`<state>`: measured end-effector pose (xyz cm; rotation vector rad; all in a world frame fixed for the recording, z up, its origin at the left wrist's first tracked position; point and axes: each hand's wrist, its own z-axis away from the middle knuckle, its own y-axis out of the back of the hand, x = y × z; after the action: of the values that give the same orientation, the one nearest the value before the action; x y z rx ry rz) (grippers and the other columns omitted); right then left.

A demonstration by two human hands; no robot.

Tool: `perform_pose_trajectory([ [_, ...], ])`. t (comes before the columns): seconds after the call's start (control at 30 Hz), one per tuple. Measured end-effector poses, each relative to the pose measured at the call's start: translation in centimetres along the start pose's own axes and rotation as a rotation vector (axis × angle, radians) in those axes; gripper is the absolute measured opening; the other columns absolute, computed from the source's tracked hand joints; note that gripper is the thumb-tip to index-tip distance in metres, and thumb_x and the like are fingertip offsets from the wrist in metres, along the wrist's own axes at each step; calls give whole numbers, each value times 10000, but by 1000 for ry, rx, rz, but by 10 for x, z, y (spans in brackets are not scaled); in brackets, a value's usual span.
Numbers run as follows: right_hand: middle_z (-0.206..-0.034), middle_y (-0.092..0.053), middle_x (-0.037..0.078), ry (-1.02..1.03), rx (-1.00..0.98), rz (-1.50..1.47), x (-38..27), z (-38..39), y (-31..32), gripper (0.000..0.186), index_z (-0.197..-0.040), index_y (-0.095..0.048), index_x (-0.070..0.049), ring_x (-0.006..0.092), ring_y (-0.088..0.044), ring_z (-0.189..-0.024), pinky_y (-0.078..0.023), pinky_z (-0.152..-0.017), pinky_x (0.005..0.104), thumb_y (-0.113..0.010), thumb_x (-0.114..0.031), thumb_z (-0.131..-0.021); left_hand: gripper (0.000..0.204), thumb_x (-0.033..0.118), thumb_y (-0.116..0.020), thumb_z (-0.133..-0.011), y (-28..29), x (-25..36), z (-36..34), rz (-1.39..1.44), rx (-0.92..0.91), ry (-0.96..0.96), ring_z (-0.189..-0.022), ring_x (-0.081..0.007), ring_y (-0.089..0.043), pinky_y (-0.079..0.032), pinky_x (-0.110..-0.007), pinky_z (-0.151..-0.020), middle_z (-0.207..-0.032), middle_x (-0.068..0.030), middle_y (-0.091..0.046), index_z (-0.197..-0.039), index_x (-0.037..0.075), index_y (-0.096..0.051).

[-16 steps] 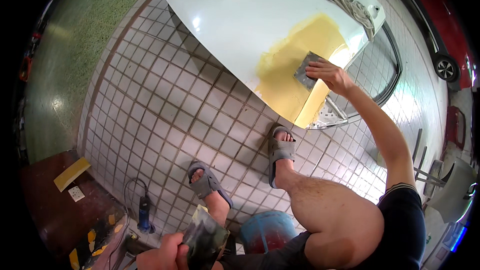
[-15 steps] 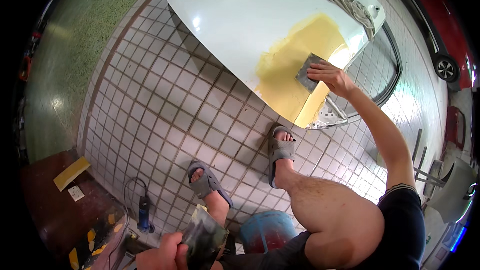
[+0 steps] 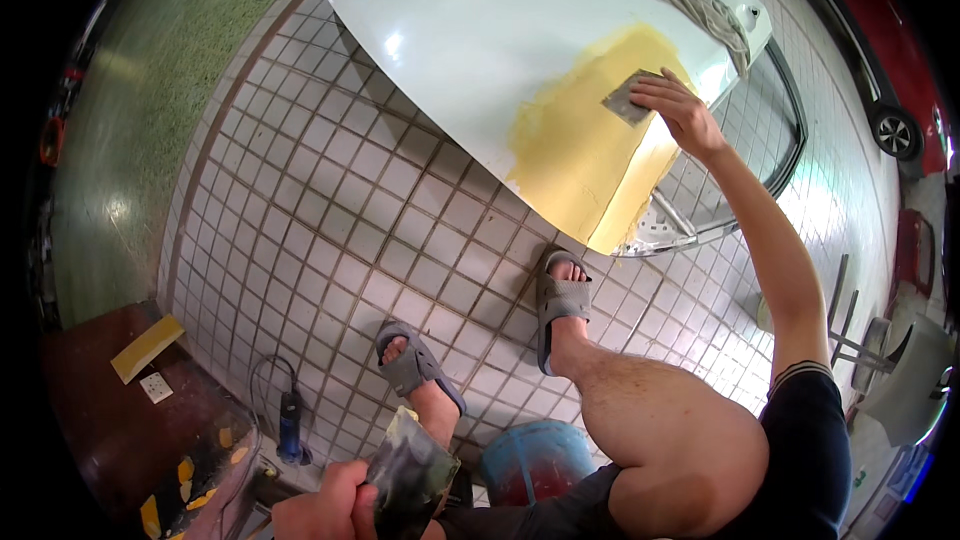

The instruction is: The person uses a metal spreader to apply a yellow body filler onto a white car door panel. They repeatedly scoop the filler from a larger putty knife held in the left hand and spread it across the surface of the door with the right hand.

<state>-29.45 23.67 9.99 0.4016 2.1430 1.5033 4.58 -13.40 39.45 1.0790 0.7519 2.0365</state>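
Observation:
A white car door [image 3: 470, 30] lies in front of me, its window frame [image 3: 798, 145] on the right. Smooth yellow body filler [image 3: 565, 155] covers a broad patch at its near right part, running over a crease to the edge. My right hand [image 3: 682, 118] holds a flat grey filler spreader [image 3: 628, 100], its fingers pressed on top as it rests against the yellow patch. Low at the left, my left hand [image 3: 325, 505] grips a dark, smeared mixing plate [image 3: 415, 475] with a little yellow filler at its upper corner.
A crumpled grey cloth [image 3: 695, 10] rests on the door's far right. On the tiled floor [image 3: 330, 230] stand a blue bucket [image 3: 537, 455] by my leg and a blue corded power tool [image 3: 290, 430]. A brown table [image 3: 100, 390] is at left, a red car [image 3: 890, 40] far right.
My right hand has moved the spreader away from me, up along the yellow patch's right side. The filler behind it now shows a smoother surface. My left hand and the plate stay nearly still.

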Motion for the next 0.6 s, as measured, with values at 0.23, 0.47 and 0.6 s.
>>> perform_pose_trajectory([
  [0.23,-1212,-675,72,3,-27,-31,22,-5,-31,301,-1147,-683,-61,274,-595,-1190,-418,-1108,431,-598,25,-871,125,146,-499,-983,-2,-5,-6,-2,-17,15,-693,-469,-573,-414,-508,-577,-739,-237,-587,-1035,63,-576],
  [0.47,-1196,-683,80,48,-109,-20,-1,34,-20,330,-1129,-690,-55,280,-607,-1177,-465,-1062,417,-613,45,-825,109,134,-506,-974,0,-8,-6,7,-29,22,-686,-470,-569,-407,-509,-575,-716,-234,-580,-1011,55,-571],
  [0.6,-1171,-692,71,80,-183,2,-8,43,8,330,-1102,-695,-72,260,-609,-1179,-442,-1082,438,-614,48,-806,101,126,-509,-968,0,-9,-3,12,-32,22,-683,-471,-567,-403,-509,-574,-703,-233,-576,-997,50,-568],
])
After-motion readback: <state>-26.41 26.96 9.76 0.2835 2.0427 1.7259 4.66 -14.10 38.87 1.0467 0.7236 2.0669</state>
